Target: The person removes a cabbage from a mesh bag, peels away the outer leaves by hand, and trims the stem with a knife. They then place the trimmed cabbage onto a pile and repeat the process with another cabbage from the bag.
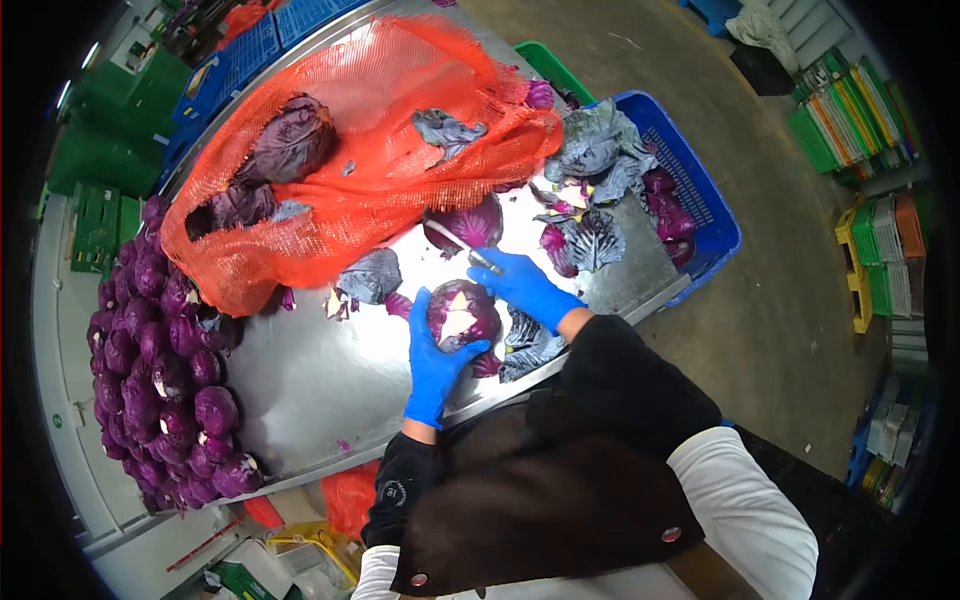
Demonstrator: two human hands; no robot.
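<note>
My left hand (436, 362), in a blue glove, rests around the near left side of a red cabbage (463, 315) with a pale cut patch facing up. Just above it, my right hand (520, 285), also gloved in blue, is closed on a knife (450, 236) whose blade points up and left. The blade lies over another red cabbage (474, 222) at the edge of the red net. Loose outer leaves (533, 345) lie to the right of the held cabbage, and a dark leaf (371, 277) lies to its left.
A red mesh bag (370, 90) with dark cabbages spreads over the metal table (300, 400). Many purple cabbages (165, 370) are piled at the left end. Beyond the right end stands a blue crate (715, 215) holding purple pieces, beside more leaves (592, 140). Stacked crates (855, 115) stand farther right.
</note>
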